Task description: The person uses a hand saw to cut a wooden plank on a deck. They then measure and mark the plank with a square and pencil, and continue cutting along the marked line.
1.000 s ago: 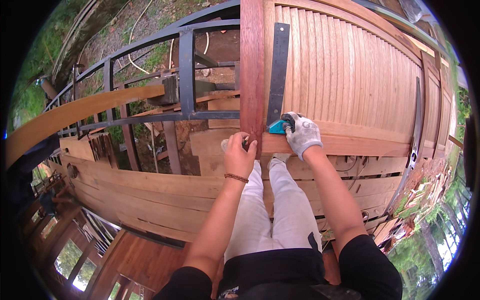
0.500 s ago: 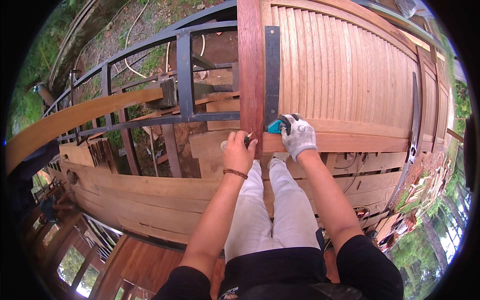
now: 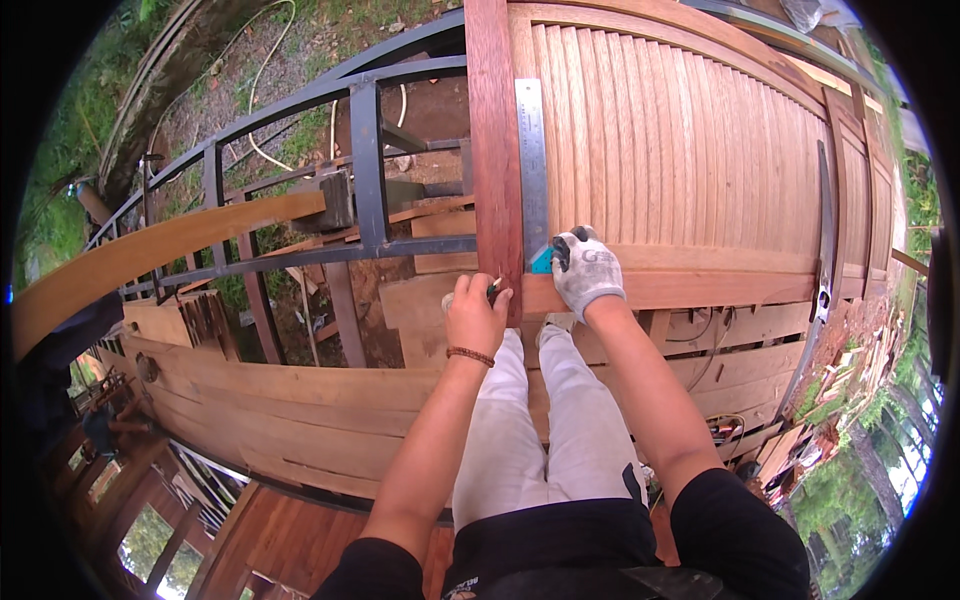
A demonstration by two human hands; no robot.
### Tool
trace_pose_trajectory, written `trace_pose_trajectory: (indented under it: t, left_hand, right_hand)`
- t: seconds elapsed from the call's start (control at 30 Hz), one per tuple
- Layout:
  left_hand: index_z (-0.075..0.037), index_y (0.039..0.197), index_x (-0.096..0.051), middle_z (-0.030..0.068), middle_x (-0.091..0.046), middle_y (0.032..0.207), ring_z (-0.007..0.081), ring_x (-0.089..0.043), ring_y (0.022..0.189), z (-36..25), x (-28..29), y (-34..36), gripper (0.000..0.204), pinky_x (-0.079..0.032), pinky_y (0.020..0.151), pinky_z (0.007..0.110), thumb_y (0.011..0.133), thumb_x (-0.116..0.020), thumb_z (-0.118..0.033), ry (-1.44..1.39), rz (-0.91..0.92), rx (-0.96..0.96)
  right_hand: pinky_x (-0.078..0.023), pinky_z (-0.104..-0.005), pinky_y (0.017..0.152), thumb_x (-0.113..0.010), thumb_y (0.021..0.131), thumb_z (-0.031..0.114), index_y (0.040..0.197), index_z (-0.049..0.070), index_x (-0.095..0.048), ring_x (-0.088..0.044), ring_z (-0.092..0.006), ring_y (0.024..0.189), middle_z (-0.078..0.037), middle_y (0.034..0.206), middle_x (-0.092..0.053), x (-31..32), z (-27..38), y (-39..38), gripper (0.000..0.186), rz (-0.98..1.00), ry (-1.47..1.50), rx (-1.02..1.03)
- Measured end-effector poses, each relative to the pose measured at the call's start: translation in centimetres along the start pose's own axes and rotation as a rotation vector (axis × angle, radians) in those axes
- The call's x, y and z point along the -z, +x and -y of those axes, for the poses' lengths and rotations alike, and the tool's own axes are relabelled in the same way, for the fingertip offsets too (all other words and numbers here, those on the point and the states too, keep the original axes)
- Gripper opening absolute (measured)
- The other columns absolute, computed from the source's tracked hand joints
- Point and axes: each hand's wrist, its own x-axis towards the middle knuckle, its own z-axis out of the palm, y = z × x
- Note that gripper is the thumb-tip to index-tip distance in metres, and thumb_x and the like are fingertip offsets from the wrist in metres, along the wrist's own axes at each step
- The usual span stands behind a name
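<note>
My left hand (image 3: 477,308), bare with a beaded bracelet at the wrist, is closed on a short dark pencil (image 3: 494,287) with a pale tip. It is at the near end of a reddish-brown board (image 3: 492,150) that runs away from me. My right hand (image 3: 588,272), in a grey-white glove with dark fingertips, grips the teal handle of a try square (image 3: 532,170). The square's metal blade lies along the board's right edge, and most of its handle is hidden under the glove. Right of the blade is a slatted wooden louver panel (image 3: 670,150) with a plain frame.
A handsaw (image 3: 824,230) lies across the panel's right side. On the left stand a dark metal frame (image 3: 370,170) and a long curved-looking plank (image 3: 180,235). Wooden boards (image 3: 300,400) run beneath, with gaps showing soil. Another person's arm shows at the far left.
The try square's blade has shifted slightly nearer me and now looks bright silver rather than dark. My right hand has rolled over more of the teal handle. My left hand still holds the pencil.
</note>
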Motion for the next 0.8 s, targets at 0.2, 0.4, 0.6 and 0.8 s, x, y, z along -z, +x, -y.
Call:
trace_pose_trajectory:
  t: [0.2, 0.4, 0.6, 0.8]
  left_hand:
    - [-0.005, 0.086, -0.061, 0.0123, -0.059, 0.086, 0.0334, -0.062, 0.078, -0.3, 0.0, -0.1, 0.022, -0.051, 0.068, 0.043, 0.079, -0.079, -0.016, -0.002, 0.007, 0.018]
    - [-0.004, 0.086, -0.061, 0.0125, -0.058, 0.086, 0.0336, -0.062, 0.077, -0.1, 0.0, -0.1, 0.022, -0.051, 0.068, 0.043, 0.079, -0.079, -0.016, -0.007, 0.006, 0.0]
    - [-0.004, 0.085, -0.061, 0.0126, -0.058, 0.085, 0.0337, -0.062, 0.077, 0.1, -0.1, -0.2, 0.021, -0.051, 0.069, 0.043, 0.08, -0.078, -0.016, -0.003, 0.007, 0.009]
    - [-0.005, 0.084, -0.061, 0.0127, -0.057, 0.085, 0.0344, -0.061, 0.076, -0.3, 0.0, -0.1, 0.021, -0.051, 0.068, 0.044, 0.08, -0.078, -0.016, -0.012, 0.003, 0.001]
  right_hand:
    - [-0.052, -0.0426, 0.091, -0.068, 0.085, 0.022, 0.124, 0.011, -0.057, -0.066, -0.0343, 0.102, -0.018, 0.107, -0.069, 0.4, -0.9, 2.5, 0.042, -0.039, 0.34, -0.09]
    - [-0.05, -0.0417, 0.097, -0.069, 0.085, 0.026, 0.129, 0.011, -0.054, -0.063, -0.0353, 0.112, -0.02, 0.116, -0.067, 1.2, 1.4, 4.8, 0.048, 0.134, 0.215, -0.235]
    - [-0.049, -0.0436, 0.098, -0.068, 0.087, 0.026, 0.135, 0.014, -0.048, -0.062, -0.0368, 0.114, -0.022, 0.118, -0.066, 1.4, 2.6, 3.5, 0.053, 0.152, 0.183, -0.285]
    - [-0.051, -0.0429, 0.089, -0.072, 0.084, 0.02, 0.13, 0.014, -0.051, -0.066, -0.0348, 0.1, -0.018, 0.1, -0.07, -0.3, 1.1, 3.9, 0.052, 0.06, 0.194, -0.231]
